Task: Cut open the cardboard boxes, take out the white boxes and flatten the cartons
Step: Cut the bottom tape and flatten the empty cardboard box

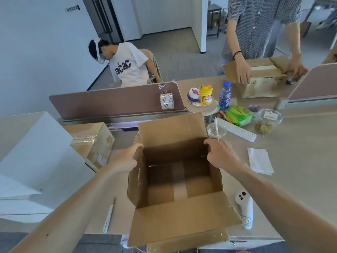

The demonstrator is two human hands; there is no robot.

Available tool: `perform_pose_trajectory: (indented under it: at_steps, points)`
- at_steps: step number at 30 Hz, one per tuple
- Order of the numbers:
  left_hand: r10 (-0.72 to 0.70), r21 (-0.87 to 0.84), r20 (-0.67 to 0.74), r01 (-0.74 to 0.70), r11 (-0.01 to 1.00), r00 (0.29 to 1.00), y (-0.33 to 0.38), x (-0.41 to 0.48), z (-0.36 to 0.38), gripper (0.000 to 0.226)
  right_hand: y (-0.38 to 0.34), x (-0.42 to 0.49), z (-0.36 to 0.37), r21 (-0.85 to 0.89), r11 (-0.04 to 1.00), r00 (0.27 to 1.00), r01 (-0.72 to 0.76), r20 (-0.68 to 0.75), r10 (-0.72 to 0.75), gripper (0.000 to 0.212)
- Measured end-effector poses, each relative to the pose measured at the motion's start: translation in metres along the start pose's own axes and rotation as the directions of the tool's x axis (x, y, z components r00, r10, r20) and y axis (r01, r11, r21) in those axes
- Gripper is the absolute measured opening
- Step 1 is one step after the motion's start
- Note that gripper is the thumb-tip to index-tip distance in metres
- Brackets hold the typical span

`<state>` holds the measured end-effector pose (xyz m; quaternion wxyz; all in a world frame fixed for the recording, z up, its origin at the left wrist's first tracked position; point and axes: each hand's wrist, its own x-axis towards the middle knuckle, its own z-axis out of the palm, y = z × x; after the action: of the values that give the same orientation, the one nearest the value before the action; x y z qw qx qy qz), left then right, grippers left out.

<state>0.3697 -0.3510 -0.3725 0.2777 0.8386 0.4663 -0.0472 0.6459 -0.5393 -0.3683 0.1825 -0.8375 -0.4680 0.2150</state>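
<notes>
An open cardboard carton (184,221) stands upright in front of me, its flaps spread and its inside empty down to the taped bottom. My left hand (125,159) grips the carton's left wall near the far corner. My right hand (220,154) holds the right wall at its far corner, fingers curled over the rim. Several white boxes (34,154) are stacked at my left. A sealed cardboard box (94,141) with clear tape sits behind them, left of the open carton.
A white utility knife (109,216) lies left of the carton and a white controller (245,209) right of it. A plastic cup (216,131), power strip (237,129), napkins (259,160), snacks and bottles crowd the right. Another person (255,33) handles a carton (264,83) opposite; someone sits behind the divider (113,101).
</notes>
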Motion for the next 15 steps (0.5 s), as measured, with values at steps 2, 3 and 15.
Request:
perform_pose_trajectory:
  at_steps: [2,3,15]
  points:
    - [0.078,0.005,0.025,-0.078,0.997,0.997,-0.004,-0.005,-0.011,0.069,0.001,0.001,-0.01,0.029,0.999,0.999,-0.031,-0.039,0.032,0.061]
    - [0.12,0.007,0.034,-0.12,0.993,0.992,-0.005,-0.007,-0.016,0.069,0.0,0.003,-0.015,0.048,0.998,0.997,-0.045,-0.064,0.048,0.061]
    - [0.135,-0.373,0.208,-0.049,0.927,0.969,-0.002,-0.038,-0.043,0.119,-0.027,0.025,-0.045,0.508,0.858,0.937,-0.072,-0.261,0.233,0.047]
